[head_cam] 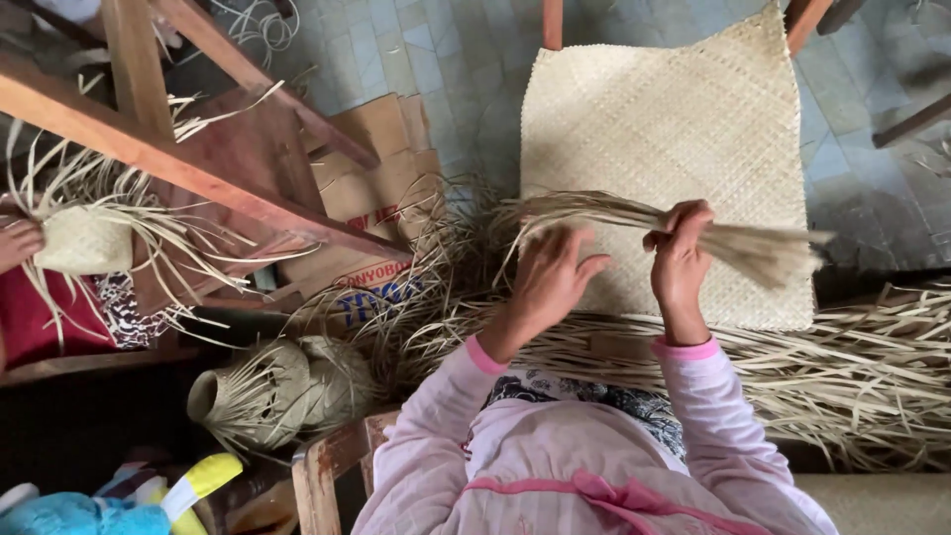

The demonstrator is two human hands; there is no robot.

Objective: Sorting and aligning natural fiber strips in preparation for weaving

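My right hand [680,260] is closed around a bundle of dried pale straw strips [763,248], held level over a square woven mat [664,129]. The bundle's thick end sticks out to the right and its thin ends fan out to the left. My left hand [550,277] hovers just left of it with fingers spread, touching the loose strip ends. Pink sleeves cover both my arms.
A heap of loose straw strips [852,376] lies across the floor in front of me. Flattened cardboard [371,198] and wooden frame beams [198,168] stand at left. Half-woven baskets [267,391] sit at lower left; another person's hand [18,243] holds a small woven piece [84,240].
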